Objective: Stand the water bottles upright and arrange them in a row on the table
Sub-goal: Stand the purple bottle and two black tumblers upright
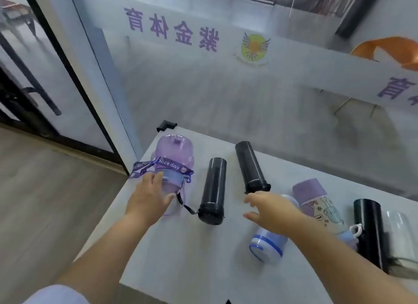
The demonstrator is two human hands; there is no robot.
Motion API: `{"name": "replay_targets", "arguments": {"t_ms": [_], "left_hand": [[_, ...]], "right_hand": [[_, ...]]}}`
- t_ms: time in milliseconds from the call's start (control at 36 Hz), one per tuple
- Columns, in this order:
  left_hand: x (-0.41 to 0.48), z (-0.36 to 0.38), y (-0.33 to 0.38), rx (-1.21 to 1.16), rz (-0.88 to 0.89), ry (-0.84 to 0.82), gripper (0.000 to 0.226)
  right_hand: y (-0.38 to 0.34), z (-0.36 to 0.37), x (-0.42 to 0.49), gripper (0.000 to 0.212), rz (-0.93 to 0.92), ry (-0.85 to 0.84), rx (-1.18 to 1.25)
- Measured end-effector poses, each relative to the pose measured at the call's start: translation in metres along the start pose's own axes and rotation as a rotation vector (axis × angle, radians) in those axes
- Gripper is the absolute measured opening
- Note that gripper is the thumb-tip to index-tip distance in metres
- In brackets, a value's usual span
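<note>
Several water bottles lie on their sides on the white table (192,258). A purple see-through bottle (174,152) with a "Nice day" strap lies at the far left; my left hand (148,197) rests on its cap end, fingers spread. Two black bottles (213,188) (250,165) lie in the middle. My right hand (269,209) hovers open just below the second black bottle's cap and above a pale blue-striped bottle (268,245). Further right lie a purple cartoon bottle (316,199), another black bottle (369,229) and a clear one (400,226).
The table's left edge and far corner, with a black corner guard (166,125), stand close to a glass wall with purple lettering. Wooden floor lies to the left. An orange chair (389,50) stands behind the glass at the upper right.
</note>
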State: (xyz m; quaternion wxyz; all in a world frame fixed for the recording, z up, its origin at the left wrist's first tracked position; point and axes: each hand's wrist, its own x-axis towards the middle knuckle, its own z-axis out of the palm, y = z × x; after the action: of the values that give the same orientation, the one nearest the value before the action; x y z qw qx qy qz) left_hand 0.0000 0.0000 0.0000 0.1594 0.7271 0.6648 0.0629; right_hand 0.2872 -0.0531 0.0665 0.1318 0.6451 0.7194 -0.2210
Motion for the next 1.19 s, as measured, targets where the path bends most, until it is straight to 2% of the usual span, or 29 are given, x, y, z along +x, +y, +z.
{"name": "replay_targets", "arguments": {"t_ms": [222, 389, 556, 722, 861, 1000, 1056, 1139, 1194], "left_hand": [[0.020, 0.032, 0.012, -0.028, -0.203, 0.051, 0.084], [0.024, 0.041, 0.009, -0.030, -0.187, 0.143, 0.084], [0.028, 0.038, 0.011, -0.128, -0.197, 0.165, 0.078], [0.028, 0.022, 0.003, -0.068, -0.110, 0.156, 0.080], [0.033, -0.009, -0.001, 0.012, 0.043, 0.276, 0.078], [0.045, -0.042, -0.006, 0.082, 0.025, 0.212, 0.064], [0.052, -0.055, -0.009, 0.143, -0.035, 0.137, 0.066], [0.062, -0.071, -0.010, 0.296, 0.014, 0.091, 0.067], [0.069, -0.080, -0.008, 0.304, 0.017, 0.024, 0.065]], "right_hand": [[0.003, 0.005, 0.030, 0.045, -0.053, 0.012, 0.047], [-0.003, 0.012, 0.049, 0.042, -0.150, 0.023, 0.051], [-0.008, 0.018, 0.064, 0.040, -0.196, 0.014, 0.045], [-0.010, 0.023, 0.070, 0.040, -0.205, 0.017, 0.069], [-0.010, 0.025, 0.071, 0.039, -0.200, 0.017, 0.081], [-0.013, 0.022, 0.072, 0.041, -0.200, 0.023, 0.116], [-0.014, 0.021, 0.073, 0.041, -0.202, 0.026, 0.118], [-0.015, 0.019, 0.073, 0.041, -0.204, 0.028, 0.119], [-0.016, 0.019, 0.074, 0.040, -0.204, 0.030, 0.121]]}}
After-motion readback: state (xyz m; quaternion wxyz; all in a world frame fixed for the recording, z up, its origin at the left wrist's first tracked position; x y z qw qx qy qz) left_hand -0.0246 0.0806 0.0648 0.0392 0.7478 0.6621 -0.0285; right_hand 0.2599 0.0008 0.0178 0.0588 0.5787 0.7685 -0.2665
